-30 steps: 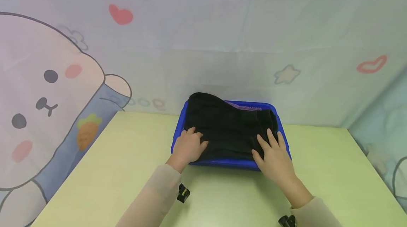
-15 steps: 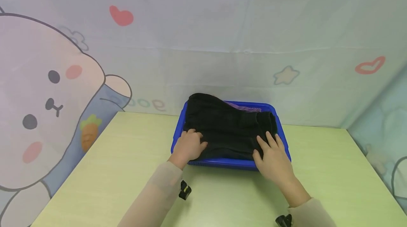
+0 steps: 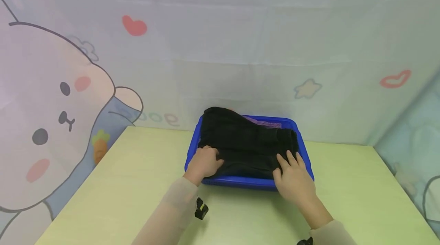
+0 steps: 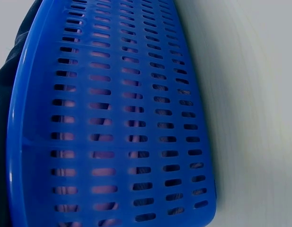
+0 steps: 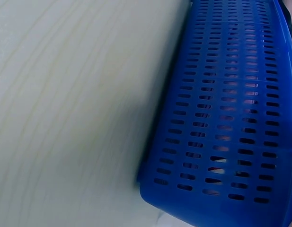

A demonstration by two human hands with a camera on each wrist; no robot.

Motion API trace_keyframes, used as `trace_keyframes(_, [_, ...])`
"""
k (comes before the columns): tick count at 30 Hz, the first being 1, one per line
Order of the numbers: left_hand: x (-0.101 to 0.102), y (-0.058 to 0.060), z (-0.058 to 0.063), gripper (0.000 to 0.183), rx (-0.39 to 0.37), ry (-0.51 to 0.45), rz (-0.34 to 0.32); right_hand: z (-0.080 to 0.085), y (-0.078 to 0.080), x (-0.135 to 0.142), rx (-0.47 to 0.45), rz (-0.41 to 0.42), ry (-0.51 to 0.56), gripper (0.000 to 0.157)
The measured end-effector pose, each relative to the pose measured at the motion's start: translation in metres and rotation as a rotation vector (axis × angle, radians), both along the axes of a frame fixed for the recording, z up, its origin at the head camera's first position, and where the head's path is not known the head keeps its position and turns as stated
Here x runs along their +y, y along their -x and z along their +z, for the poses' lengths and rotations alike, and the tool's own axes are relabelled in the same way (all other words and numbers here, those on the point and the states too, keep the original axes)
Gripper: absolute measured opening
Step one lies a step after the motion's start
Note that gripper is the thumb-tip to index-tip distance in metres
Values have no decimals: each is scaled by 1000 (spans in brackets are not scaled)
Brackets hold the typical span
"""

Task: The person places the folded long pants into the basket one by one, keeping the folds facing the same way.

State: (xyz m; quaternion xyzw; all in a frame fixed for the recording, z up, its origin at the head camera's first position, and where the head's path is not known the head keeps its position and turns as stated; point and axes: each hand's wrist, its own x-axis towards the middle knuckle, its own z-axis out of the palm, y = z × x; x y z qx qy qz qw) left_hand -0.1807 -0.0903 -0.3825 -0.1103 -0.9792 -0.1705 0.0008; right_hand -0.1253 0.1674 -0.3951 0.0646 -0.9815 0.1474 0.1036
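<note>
A folded piece of black clothing lies in a blue plastic basket, covering most of its opening. My left hand rests on the clothing's near left part, fingers bent downward and thumb out to the side. On the near right part lies my right hand, its fingers spread over the cloth. Purple fabric shows along the basket's back edge. Both wrist views look at the slotted basket wall, with pinkish and dark cloth visible through the slots; neither shows the fingers clearly.
The basket stands on a pale yellow-green table, close to a printed cloth backdrop behind it. A dark cable hangs beyond the table's right side. A small black device is worn at the left wrist.
The head view has tilted up slightly, so everything sits lower in it. Both hands stay on the black clothing, with only slight shifts of the fingers.
</note>
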Motion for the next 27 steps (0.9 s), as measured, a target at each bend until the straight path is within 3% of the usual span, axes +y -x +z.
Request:
trace_keyframes(14, [0,18,4,35,-17,-51,35,5,18,3,-6,24,-31,51])
trace_keyframes(20, [-2,22,2,37,-57,-48,28,0,21,1,-11,15,-30,52])
trace_keyframes(27, [-4,28,8,37,-40,-6,17,0,26,0,-1,28,-5,52])
